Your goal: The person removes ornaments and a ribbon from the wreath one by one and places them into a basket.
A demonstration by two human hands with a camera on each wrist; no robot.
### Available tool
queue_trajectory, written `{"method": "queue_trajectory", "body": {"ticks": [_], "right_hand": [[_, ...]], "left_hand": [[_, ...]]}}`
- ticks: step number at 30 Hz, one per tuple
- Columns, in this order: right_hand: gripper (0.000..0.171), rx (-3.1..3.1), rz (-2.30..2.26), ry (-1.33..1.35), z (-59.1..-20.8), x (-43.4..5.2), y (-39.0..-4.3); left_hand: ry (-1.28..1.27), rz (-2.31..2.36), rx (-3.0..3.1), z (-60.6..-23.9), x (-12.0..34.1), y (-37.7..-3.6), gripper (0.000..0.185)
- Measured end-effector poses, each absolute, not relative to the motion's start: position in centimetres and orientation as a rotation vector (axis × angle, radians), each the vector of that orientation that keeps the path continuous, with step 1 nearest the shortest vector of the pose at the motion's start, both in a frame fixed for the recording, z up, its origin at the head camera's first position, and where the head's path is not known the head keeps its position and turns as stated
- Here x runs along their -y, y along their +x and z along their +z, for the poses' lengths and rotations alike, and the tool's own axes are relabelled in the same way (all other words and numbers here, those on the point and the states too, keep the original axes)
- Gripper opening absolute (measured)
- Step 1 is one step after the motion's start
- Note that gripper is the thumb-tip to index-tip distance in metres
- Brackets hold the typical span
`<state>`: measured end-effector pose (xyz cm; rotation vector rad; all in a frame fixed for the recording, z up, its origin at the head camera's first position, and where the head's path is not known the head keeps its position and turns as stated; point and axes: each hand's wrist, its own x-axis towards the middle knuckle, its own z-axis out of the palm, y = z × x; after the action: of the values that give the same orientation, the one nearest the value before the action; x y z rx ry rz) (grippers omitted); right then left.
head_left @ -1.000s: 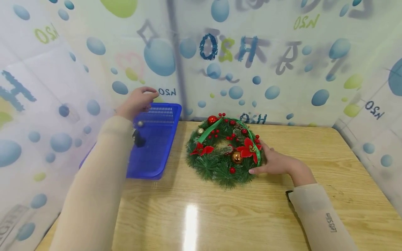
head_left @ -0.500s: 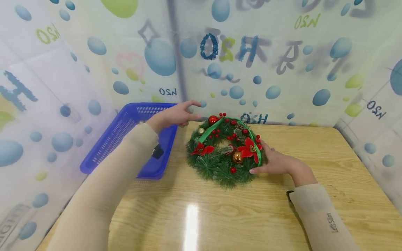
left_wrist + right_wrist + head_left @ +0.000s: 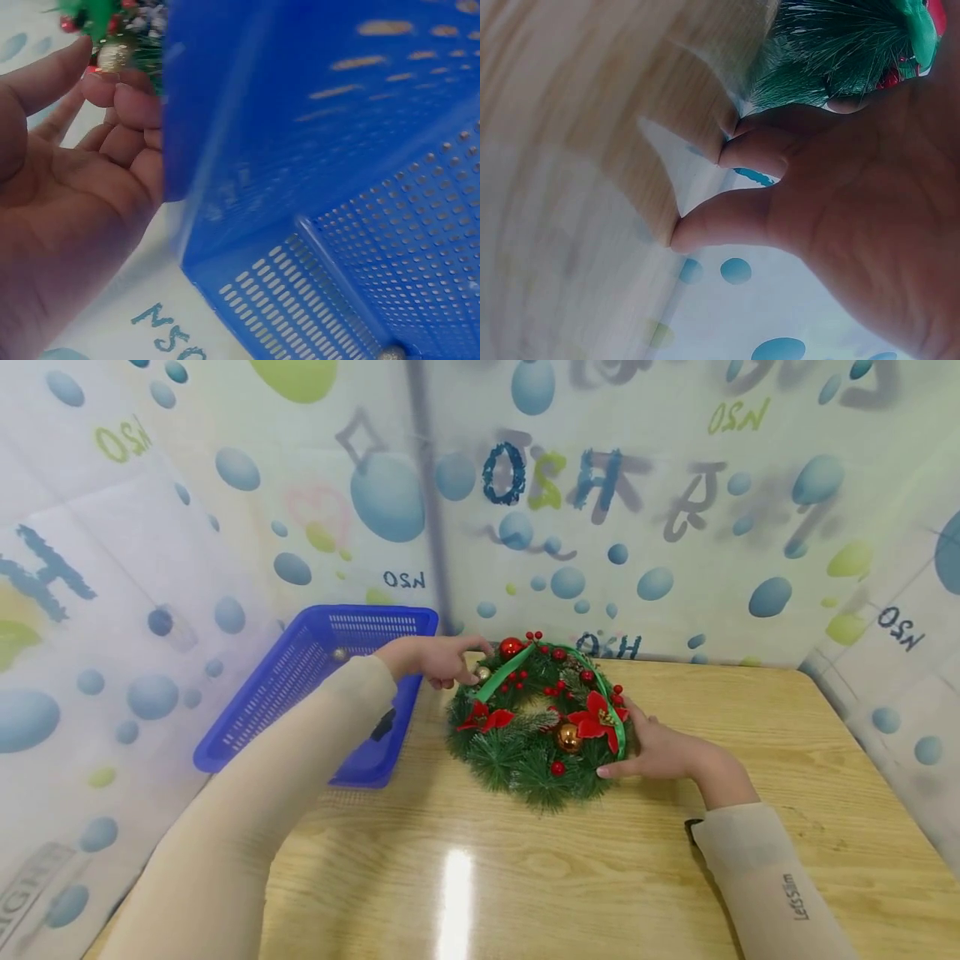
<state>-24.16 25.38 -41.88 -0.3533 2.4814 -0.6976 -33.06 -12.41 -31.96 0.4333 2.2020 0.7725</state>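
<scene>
A green Christmas wreath (image 3: 525, 752) with red flowers, berries, baubles and a green ribbon lies on the wooden table (image 3: 570, 868). My left hand (image 3: 468, 665) reaches across the basket's corner to the wreath's upper left. There its thumb and fingertips (image 3: 120, 96) close round a small pale gold ball (image 3: 112, 56) on the wreath. My right hand (image 3: 639, 745) rests against the wreath's right side, with fingers along the rim and the thumb at the front. In the right wrist view its fingertips (image 3: 739, 154) touch the table beside the needles.
A blue perforated basket (image 3: 300, 668) stands tilted at the table's left rear, against the curtain. A small silver ball (image 3: 339, 653) lies inside it. Printed curtain walls close in the table at the back and on both sides. Bare wood lies in front.
My left hand came away from above the basket, moved right and dropped onto the wreath's upper left ball. The right hand and the wreath stayed put.
</scene>
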Motion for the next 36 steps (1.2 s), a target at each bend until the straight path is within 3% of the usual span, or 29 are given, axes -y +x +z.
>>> {"method": "queue_trajectory", "body": {"ticks": [9, 36], "right_hand": [[0.146, -2.482, -0.7, -0.346, -42.0, -25.3, -24.2], [0.146, -2.477, -0.695, -0.339, -42.0, -25.5, -24.1]], "left_hand": [[0.51, 0.619, -2.254, -32.6, 11.8, -33.2, 0.038], [0.509, 0.617, -2.327, -33.4, 12.4, -33.7, 0.034]]}}
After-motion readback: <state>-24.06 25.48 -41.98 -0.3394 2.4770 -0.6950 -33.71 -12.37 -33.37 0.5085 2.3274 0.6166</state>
